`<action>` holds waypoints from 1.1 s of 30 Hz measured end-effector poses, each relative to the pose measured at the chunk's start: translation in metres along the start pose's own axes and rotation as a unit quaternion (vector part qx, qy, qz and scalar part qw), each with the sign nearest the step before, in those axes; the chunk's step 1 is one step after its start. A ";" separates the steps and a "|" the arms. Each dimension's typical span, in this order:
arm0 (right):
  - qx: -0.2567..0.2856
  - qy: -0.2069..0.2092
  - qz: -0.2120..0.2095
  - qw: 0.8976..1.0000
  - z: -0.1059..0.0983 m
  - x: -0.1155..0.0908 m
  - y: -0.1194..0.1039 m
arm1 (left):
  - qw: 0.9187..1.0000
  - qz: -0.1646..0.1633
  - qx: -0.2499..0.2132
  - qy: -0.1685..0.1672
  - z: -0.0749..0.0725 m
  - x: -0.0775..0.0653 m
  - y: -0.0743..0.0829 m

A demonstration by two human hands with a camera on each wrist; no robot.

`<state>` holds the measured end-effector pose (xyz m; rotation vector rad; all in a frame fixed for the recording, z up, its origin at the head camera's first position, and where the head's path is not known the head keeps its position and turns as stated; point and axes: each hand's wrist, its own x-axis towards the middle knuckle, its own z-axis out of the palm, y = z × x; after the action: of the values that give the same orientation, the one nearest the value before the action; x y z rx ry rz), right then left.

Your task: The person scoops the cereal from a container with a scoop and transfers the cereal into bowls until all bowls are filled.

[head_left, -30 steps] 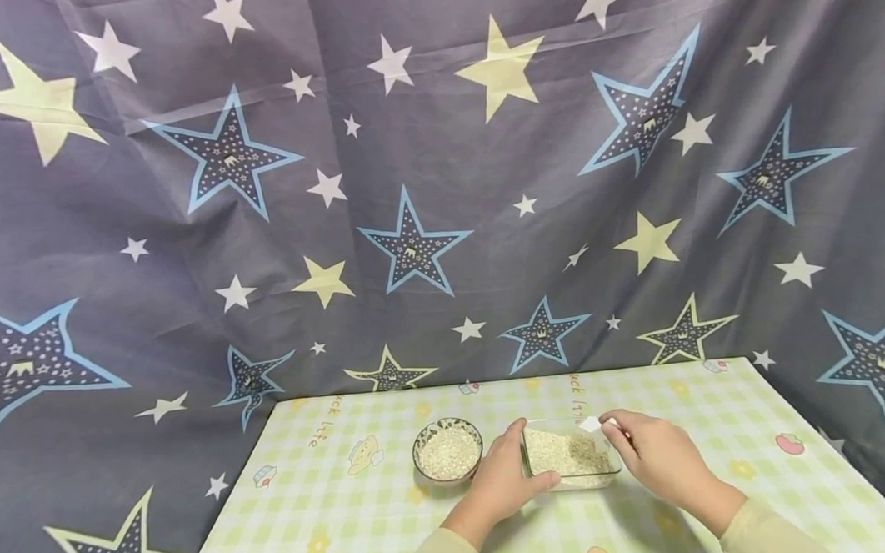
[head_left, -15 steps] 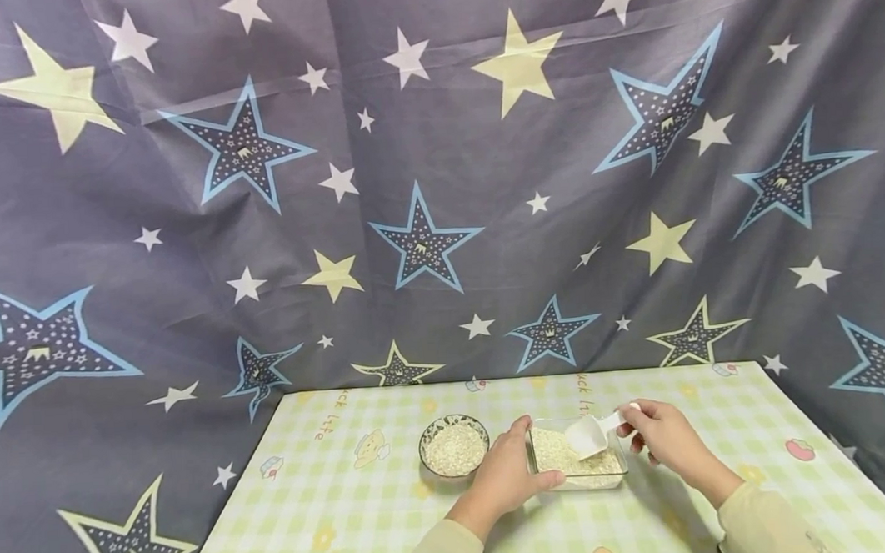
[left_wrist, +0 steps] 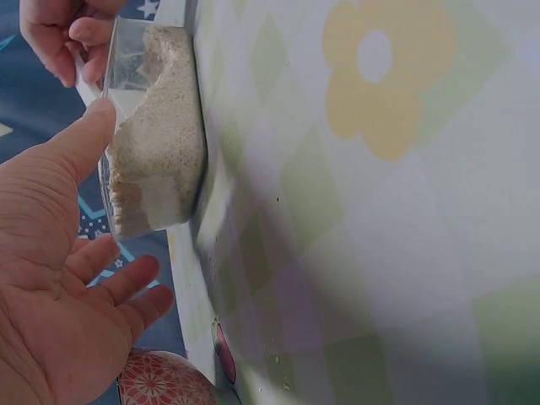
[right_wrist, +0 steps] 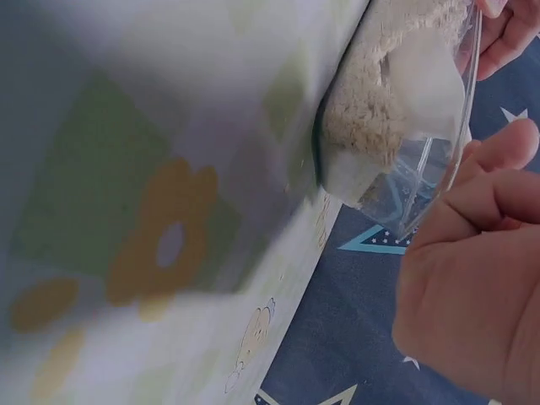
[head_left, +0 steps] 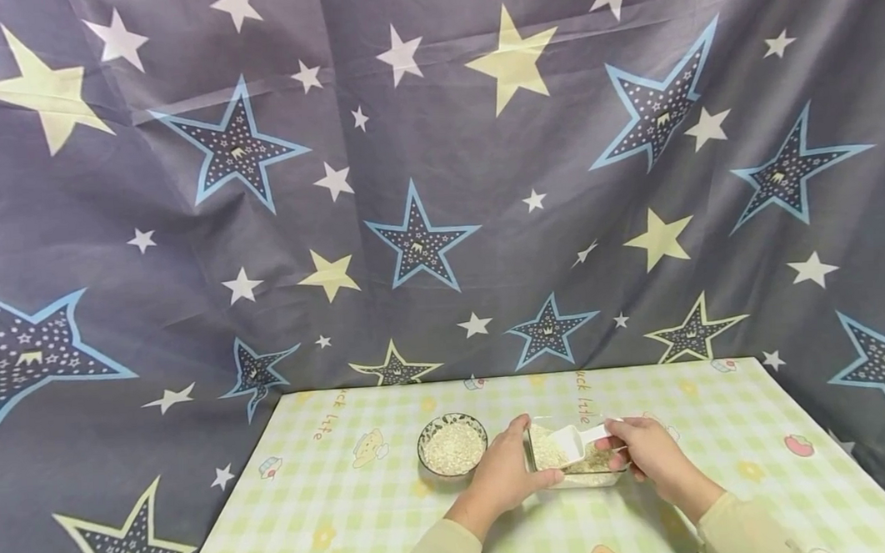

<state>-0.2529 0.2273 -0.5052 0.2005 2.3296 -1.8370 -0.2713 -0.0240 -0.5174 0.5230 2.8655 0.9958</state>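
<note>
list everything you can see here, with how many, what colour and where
tablecloth: 1, pale green and white check, under the bowl
curtain: 1, grey-blue with stars, hanging behind
bowl: 1, patterned, red outside, on the tablecloth
box: 1, clear, right of the bowl
flakes: 2 lots, pale beige, in the bowl and the box
scoop: 1, white, partly in the box
sleeves: 2, pale beige, lower edge of the head view
left hand: 1, bare, holding the box's left end
right hand: 1, bare, holding the scoop

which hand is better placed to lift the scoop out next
Probably the right hand: it holds the white scoop, dipped into the glass container, while the left hand holds the container's left end.
</note>
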 end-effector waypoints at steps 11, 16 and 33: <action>0.060 0.021 0.012 0.998 -0.004 -0.006 0.010 | 1.000 -0.006 -0.005 -0.009 0.001 0.000 -0.001; 0.105 0.022 0.023 0.994 -0.010 -0.010 0.019 | 1.000 -0.010 -0.008 -0.012 0.001 0.000 -0.001; 0.227 0.020 0.073 0.971 -0.024 -0.016 0.032 | 1.000 -0.010 -0.021 -0.012 0.001 0.000 -0.001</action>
<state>-0.2320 0.2578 -0.5266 0.4546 1.8220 -2.2757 -0.2714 -0.0242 -0.5187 0.4985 2.8165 1.0364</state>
